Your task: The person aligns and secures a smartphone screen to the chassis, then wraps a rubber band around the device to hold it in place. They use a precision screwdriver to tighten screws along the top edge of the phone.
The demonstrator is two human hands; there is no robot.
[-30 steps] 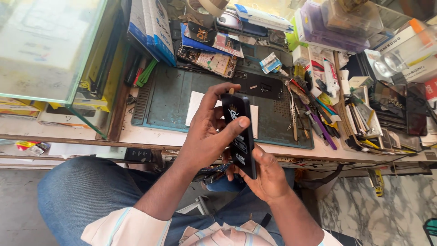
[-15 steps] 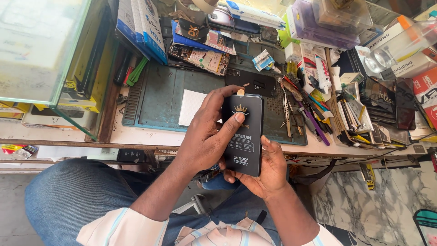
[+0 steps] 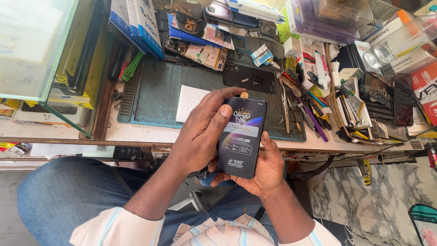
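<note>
Both hands grip a black phone [image 3: 240, 136] above the lap, near the tabletop [image 3: 136, 132] edge: the left hand [image 3: 200, 136] curls over its side, the right hand [image 3: 264, 168] cradles its bottom.

Green work mat [image 3: 154, 98], white paper square [image 3: 189, 101], tweezers [image 3: 285, 107], glass case [image 3: 32, 43]

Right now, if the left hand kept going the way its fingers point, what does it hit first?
Probably the black phone back on the green work mat; the left hand points up over the dark flat pack. Depth is unclear.
</note>
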